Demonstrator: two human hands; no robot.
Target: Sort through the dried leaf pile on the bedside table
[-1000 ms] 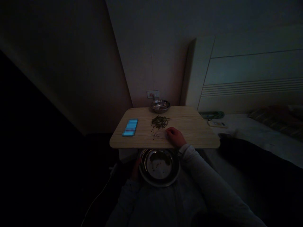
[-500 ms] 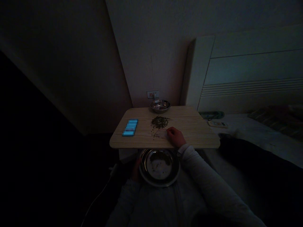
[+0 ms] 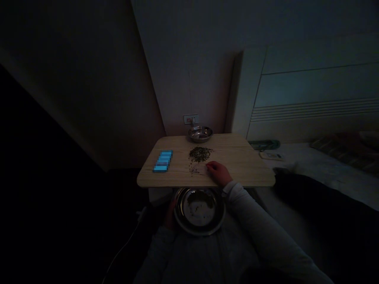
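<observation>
On the wooden table [image 3: 237, 165] lies a loose pile of small dark grains [image 3: 200, 154], with a few strays scattered at its near side. My right hand [image 3: 218, 172] is just right of those strays, its fingers pinched together low over the tabletop. A faint, pale, see-through patch shows left of the fingertips; I cannot make out what it is. Below the table's near edge, a wide shiny metal basin [image 3: 199, 230] rests at my lap with dark bits inside. My left hand [image 3: 171, 215] grips its left rim, in deep shadow with its fingers partly hidden.
A smaller metal bowl [image 3: 200, 135] stands at the table's far edge, beneath a wall socket [image 3: 191, 119]. A lit phone [image 3: 163, 161] lies at the table's left. On the bed to the right is a pale remote control [image 3: 271, 156]. A cable [image 3: 121, 249] hangs at lower left.
My right hand has shifted slightly left, and the pale patch beside its fingertips looks fainter. My left hand and the basin keep their places.
</observation>
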